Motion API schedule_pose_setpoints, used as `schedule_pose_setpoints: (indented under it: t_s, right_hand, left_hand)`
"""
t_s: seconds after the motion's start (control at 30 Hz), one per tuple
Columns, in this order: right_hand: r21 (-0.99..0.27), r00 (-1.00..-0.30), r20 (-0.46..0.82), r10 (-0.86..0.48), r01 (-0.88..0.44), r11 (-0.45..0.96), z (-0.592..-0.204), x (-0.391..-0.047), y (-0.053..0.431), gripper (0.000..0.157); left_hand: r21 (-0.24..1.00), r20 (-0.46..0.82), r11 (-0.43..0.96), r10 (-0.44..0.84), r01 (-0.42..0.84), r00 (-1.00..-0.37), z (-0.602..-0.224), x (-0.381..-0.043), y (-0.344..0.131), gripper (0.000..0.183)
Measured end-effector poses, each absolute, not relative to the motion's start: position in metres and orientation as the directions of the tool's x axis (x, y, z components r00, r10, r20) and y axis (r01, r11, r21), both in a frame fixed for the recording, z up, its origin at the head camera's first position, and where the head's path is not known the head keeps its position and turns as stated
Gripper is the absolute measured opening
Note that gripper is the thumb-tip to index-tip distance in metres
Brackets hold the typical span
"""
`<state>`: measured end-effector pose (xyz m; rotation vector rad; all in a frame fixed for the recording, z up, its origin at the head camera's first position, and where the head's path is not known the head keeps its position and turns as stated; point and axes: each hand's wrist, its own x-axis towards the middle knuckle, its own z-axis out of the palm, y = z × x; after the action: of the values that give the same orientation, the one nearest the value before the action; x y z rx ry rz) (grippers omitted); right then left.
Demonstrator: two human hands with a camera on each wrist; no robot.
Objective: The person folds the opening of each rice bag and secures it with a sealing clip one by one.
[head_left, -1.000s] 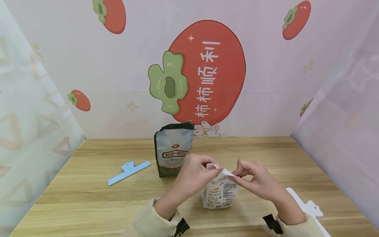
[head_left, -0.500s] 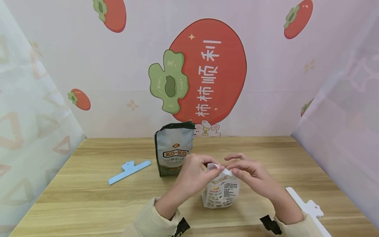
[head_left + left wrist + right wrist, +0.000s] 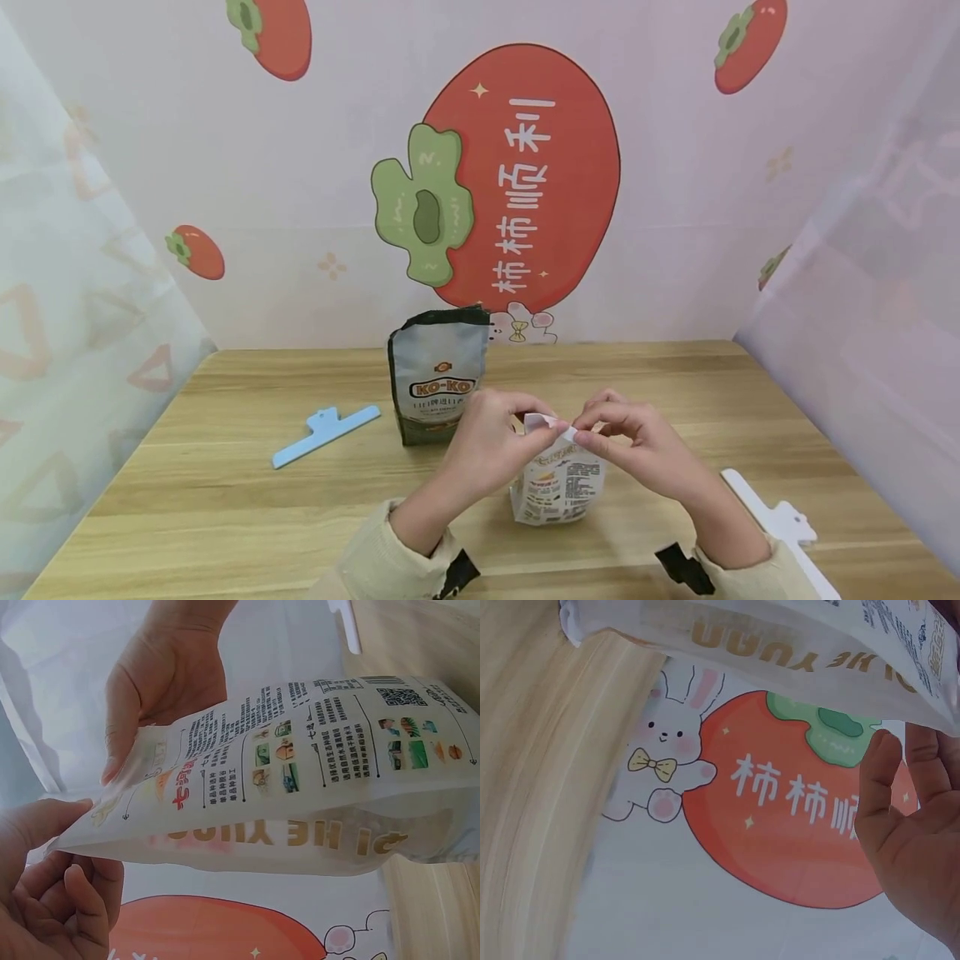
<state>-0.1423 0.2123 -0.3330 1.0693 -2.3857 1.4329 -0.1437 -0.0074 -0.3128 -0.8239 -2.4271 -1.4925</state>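
A white printed food bag point(image 3: 558, 487) stands upright on the table, its top edge folded over. My left hand point(image 3: 491, 442) pinches the left end of that fold between thumb and fingers. At the fold's right end, my right hand point(image 3: 637, 437) pinches the edge with thumb and forefinger. In the left wrist view the bag point(image 3: 300, 765) shows coloured pictures and print, with the left hand point(image 3: 60, 885) gripping its top corner and the right hand point(image 3: 165, 690) beyond. Part of the right hand point(image 3: 922, 825) lies under the bag's top in the right wrist view.
Behind my left hand stands a dark green and silver KO-KO bag point(image 3: 438, 383). A light blue bag clip point(image 3: 326, 435) lies at left on the wooden table point(image 3: 225, 500). A white bag clip point(image 3: 772, 517) lies by my right forearm. A printed curtain point(image 3: 675, 208) closes off the back.
My right hand has let its fingers loosen, shifted slightly left along the folded edge and pinched it again. My left hand keeps its pinch in the same place.
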Motion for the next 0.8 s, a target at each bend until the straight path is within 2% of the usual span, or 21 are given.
schedule_pose_setpoints:
  t_s: [0.13, 0.33, 0.6, 0.8]
  right_hand:
    - [-0.719, -0.752, 0.429, -0.501, -0.620, 0.315, -0.331, -0.142, 0.213, 0.019]
    - [-0.731, -0.743, 0.414, -0.526, -0.615, 0.294, -0.331, -0.142, 0.213, 0.017]
    - [-0.702, -0.732, 0.469, -0.493, -0.649, 0.295, -0.336, -0.142, 0.207, 0.016]
    - [-0.660, -0.673, 0.538, -0.507, -0.711, 0.243, -0.339, -0.144, 0.203, 0.017]
  left_hand:
    - [0.782, 0.400, 0.336, 0.374, 0.525, -0.836, -0.312, -0.143, -0.008, 0.006]
    - [0.795, 0.382, 0.324, 0.390, 0.513, -0.838, -0.312, -0.142, -0.009, 0.007]
    - [0.783, 0.382, 0.344, 0.392, 0.518, -0.837, -0.311, -0.143, -0.010, 0.008]
    - [0.773, 0.405, 0.340, 0.387, 0.537, -0.828, -0.311, -0.144, -0.010, 0.007]
